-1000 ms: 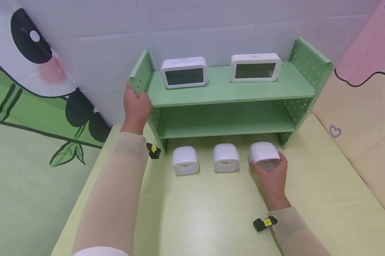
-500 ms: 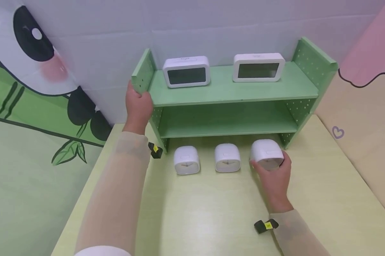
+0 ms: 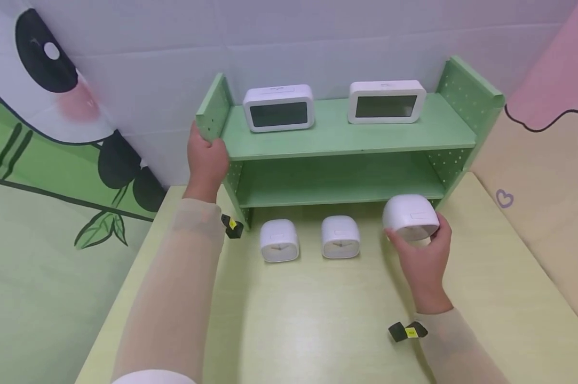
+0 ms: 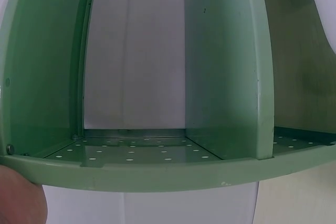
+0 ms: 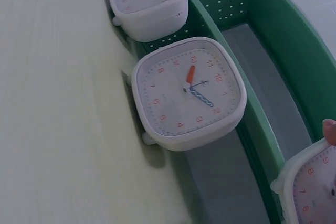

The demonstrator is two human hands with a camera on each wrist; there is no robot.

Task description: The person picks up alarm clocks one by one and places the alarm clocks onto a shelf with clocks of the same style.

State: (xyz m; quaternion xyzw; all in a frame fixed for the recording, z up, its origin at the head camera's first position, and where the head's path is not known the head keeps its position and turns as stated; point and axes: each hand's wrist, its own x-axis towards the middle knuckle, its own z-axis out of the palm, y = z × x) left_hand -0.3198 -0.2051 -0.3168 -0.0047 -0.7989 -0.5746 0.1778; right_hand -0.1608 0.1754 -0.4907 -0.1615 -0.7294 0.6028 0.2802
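Raised since the earlier frame, 1 clock (image 3: 410, 210) hangs above the desk (image 3: 298, 320), toward 3 o'clock from 2 standing clocks (image 3: 340, 236), held by the right hand (image 3: 422, 269); the left hand (image 3: 208, 162) grips the shelf (image 3: 339, 178). Smooth sides could slip; a low lift could bump the shelf.

I wear 2 sheer beige fabric sleeves (image 3: 166, 288), a white fabric edge (image 3: 153, 377) meeting the left one, and 2 blocky black wrist cameras (image 3: 397, 333) with yellow labels (image 3: 411, 332).
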